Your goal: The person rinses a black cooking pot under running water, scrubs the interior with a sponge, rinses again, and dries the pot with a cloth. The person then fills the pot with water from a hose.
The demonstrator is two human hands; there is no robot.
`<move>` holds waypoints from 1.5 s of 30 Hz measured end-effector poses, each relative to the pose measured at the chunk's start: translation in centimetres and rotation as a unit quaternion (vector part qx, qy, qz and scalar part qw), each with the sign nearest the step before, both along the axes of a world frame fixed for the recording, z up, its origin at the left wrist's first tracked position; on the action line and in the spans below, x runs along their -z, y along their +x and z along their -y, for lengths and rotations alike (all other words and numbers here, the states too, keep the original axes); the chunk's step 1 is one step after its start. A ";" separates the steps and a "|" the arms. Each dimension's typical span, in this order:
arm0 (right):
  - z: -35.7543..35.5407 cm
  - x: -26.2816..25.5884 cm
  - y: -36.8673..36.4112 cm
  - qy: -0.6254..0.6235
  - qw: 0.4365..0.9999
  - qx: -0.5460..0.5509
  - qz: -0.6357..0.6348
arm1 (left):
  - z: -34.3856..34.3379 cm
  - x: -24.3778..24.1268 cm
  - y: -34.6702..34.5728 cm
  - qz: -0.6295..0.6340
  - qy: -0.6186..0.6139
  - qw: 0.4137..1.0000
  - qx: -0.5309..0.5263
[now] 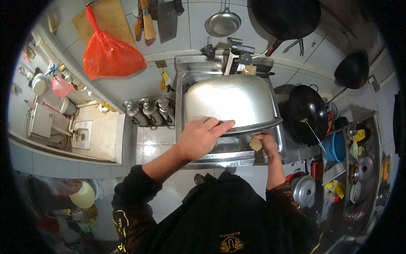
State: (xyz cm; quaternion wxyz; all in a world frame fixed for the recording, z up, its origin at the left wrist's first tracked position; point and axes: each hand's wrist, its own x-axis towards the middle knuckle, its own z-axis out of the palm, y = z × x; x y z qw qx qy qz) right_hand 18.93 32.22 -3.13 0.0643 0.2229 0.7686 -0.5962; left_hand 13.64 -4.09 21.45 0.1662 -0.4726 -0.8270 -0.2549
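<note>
A large, shiny metal basin (pixel 231 100) is tilted on its side over a stainless steel sink (pixel 178 127), its outer wall facing up. My left hand (pixel 199 138) grips the basin's near rim, with the fingers lying over the edge. Under that rim, further right, my right hand (pixel 268 143) holds a tan scrubbing pad (pixel 255 144), possibly a loofah. Part of the right hand's fingers is hidden by the rim. Behind the basin stands the faucet (pixel 241 47), and a steel wool scourer (pixel 188 78) lies at the sink's back left corner.
Several metal thermos flasks (pixel 150 111) stand left of the sink. To its right a black wok (pixel 306 114) leans with a ladle (pixel 312 135) across it. A red plastic bag (pixel 111 58) and a strainer (pixel 223 23) hang on the tiled wall. Shelves (pixel 361 171) hold pots at the right.
</note>
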 end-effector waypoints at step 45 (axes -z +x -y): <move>2.0 2.2 -2.1 0.031 0.995 0.070 -0.057 | 4.5 -1.6 2.1 -0.018 0.119 0.979 -0.165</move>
